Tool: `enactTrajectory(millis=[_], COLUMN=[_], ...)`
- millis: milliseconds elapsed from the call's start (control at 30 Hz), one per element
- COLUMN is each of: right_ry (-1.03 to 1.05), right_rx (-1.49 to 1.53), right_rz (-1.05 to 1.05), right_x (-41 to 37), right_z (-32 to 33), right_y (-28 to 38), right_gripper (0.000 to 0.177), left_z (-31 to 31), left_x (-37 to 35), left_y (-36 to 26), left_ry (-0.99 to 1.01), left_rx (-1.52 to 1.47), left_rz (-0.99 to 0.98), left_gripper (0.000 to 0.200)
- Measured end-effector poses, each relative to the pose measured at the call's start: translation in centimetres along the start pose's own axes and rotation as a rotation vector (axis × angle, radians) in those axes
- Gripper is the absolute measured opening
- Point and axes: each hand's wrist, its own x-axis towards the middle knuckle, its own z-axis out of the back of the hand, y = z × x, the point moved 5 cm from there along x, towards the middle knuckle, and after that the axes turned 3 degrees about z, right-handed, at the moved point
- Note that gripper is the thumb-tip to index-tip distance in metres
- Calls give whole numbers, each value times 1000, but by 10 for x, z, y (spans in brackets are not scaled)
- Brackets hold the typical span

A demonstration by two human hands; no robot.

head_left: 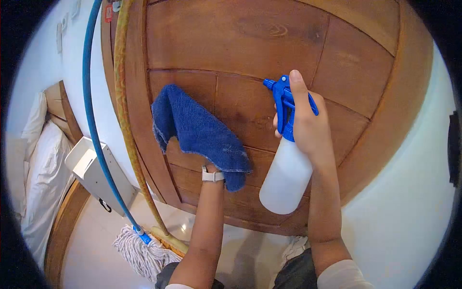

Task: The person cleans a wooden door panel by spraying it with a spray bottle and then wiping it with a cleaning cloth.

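Right hand [310, 120] is gripping 1 trigger spray bottle [286, 178], right of centre. Left hand [211, 168] is hiding beneath 1 blue terry cloth [199, 125], centre-left; grip: cannot tell. Panelled wooden door [240, 43] is standing behind. String mop [139, 250], lower left, could be toppling if bumped.

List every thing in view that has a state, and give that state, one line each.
Spray bottle: gripped in the right hand, tilted, nozzle pointing left in the picture; fill level unclear.
Blue cloth: draped over the left hand, mostly hiding it.
White wrist strap: fastened on the left wrist.
Mop: handle up, strings spread on the floor.
Wooden door: cannot tell whether shut or ajar.
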Motion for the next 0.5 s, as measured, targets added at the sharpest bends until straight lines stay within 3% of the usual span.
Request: enactTrajectory(millis=[67,167,267,500], right_ry=[17,48,63,79], right_rx=[3,38,71,76], right_rz=[-8,-8,2,3], right_x=[1,1,3,6], right_z=[1,1,1,2], right_y=[2,4,8,6], right_gripper=[71,71,71,70], left_z=[39,-4,42,-10], left_x=[13,2,15,5], left_y=[-2,23,7,1], left_ry=[0,223,113,101], left_rx=[94,-68,130,329], left_rz=[-1,115,88,23], left_gripper=[26,26,22,23])
